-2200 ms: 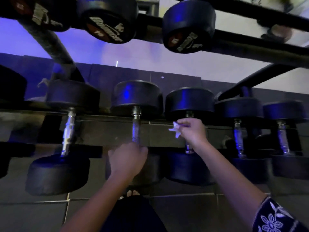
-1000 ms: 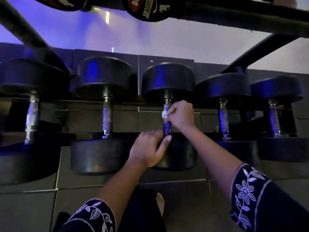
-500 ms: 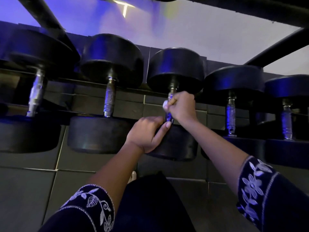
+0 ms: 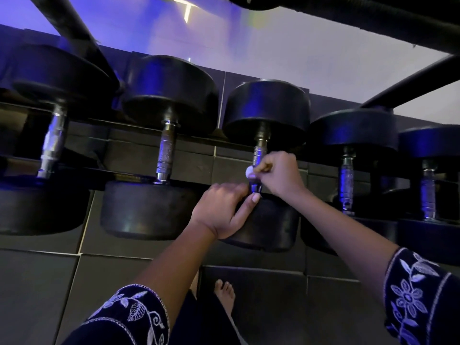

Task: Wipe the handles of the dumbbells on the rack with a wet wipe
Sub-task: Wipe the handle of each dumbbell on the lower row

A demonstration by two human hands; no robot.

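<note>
Several black dumbbells with chrome handles lie across the rack rails point(image 4: 194, 143). My right hand point(image 4: 280, 174) is closed around a small white wet wipe point(image 4: 249, 172) and presses it against the middle dumbbell's handle point(image 4: 259, 151). Only a wad of the wipe shows at my fingertips. My left hand point(image 4: 221, 211) rests on that dumbbell's near head point(image 4: 271, 225), thumb against the handle's lower end. Other chrome handles stand to the left point(image 4: 165, 154) and to the right point(image 4: 346, 180).
An upper rack tier with more dumbbell heads point(image 4: 249, 1) hangs overhead. Slanted black rack posts point(image 4: 82, 38) rise at left and right. Dark floor tiles point(image 4: 37, 290) lie below, and a bare foot point(image 4: 225, 293) shows between my arms.
My left hand left the neighbouring handle and came to the middle dumbbell's near head. My right hand with the wipe slid down the handle. The view shifted upward and left.
</note>
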